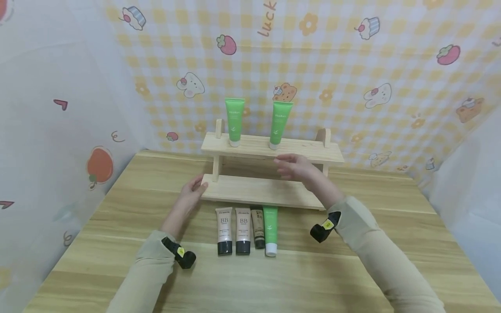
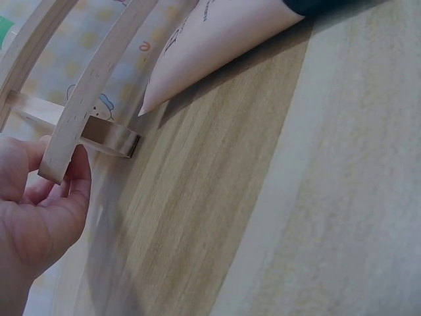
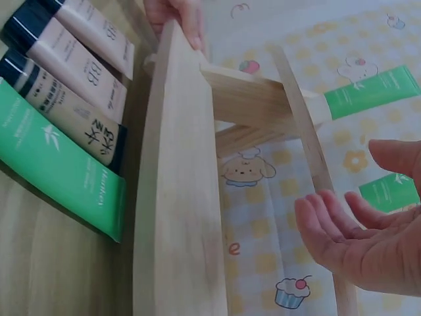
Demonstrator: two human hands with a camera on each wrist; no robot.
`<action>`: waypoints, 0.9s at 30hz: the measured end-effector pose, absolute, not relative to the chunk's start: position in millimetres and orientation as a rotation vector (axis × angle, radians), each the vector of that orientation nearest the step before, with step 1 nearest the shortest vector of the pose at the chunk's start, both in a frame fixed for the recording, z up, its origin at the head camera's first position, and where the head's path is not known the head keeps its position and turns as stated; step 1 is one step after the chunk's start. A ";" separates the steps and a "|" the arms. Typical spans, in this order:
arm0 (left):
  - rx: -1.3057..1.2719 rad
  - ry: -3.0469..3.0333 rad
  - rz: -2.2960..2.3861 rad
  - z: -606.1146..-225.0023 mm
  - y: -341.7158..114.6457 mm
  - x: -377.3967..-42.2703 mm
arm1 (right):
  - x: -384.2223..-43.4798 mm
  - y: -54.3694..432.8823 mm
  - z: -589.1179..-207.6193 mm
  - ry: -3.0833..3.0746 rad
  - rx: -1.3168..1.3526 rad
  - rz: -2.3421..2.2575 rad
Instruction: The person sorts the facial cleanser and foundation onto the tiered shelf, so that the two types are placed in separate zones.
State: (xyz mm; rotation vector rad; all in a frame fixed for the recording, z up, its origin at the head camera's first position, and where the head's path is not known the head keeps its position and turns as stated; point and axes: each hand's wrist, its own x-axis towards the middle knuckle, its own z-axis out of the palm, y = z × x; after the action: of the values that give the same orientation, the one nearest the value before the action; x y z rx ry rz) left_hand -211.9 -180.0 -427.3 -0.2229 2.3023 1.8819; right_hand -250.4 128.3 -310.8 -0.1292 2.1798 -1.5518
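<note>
A two-tier wooden shelf (image 1: 250, 189) stands on the table at the back. My left hand (image 1: 192, 191) holds the left end of its lower board (image 2: 69, 141), thumb on one face and fingers on the other. Two green tubes (image 1: 235, 121) stand cap-down on the upper board (image 1: 307, 150), one left and one near the middle. My right hand (image 1: 295, 167) hovers at the upper board's front edge, just below the right-hand tube (image 1: 279, 124). Its fingers are loosely bent with nothing between them, as the right wrist view shows.
Before the shelf, tubes lie in a row: two pale pink BB tubes (image 1: 243, 230), a beige one with a dark cap (image 1: 258, 228) and a green one with a white cap (image 1: 270, 230). A checked cloth (image 1: 332, 56) hangs behind the wooden table (image 1: 372, 208).
</note>
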 end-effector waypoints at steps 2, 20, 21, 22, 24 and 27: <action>-0.217 2.303 1.886 -426.8 -180.0 -211.0 | -244.8 128.8 -312.3 2.181 -0.161 -1.488; -0.187 2.312 1.850 -423.1 -179.3 -210.7 | -222.0 135.2 -336.8 2.135 -0.242 -1.255; -0.188 2.311 1.852 -422.8 -179.4 -210.6 | -221.1 135.9 -338.1 2.134 -0.248 -1.237; -0.191 2.311 1.848 -422.5 -179.6 -210.2 | -220.1 136.9 -339.6 2.133 -0.252 -1.218; -0.195 2.313 1.847 -422.0 -179.7 -209.9 | -217.4 138.6 -342.3 2.125 -0.256 -1.189; -0.209 2.316 1.832 -421.8 -179.9 -209.1 | -212.5 140.7 -349.2 2.112 -0.251 -1.151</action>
State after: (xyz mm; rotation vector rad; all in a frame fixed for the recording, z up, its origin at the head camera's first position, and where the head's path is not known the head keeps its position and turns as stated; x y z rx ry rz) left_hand -209.1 -179.9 -421.8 -0.2095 2.3157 1.8322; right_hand -212.5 140.7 -349.2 -0.2506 2.1117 -1.1505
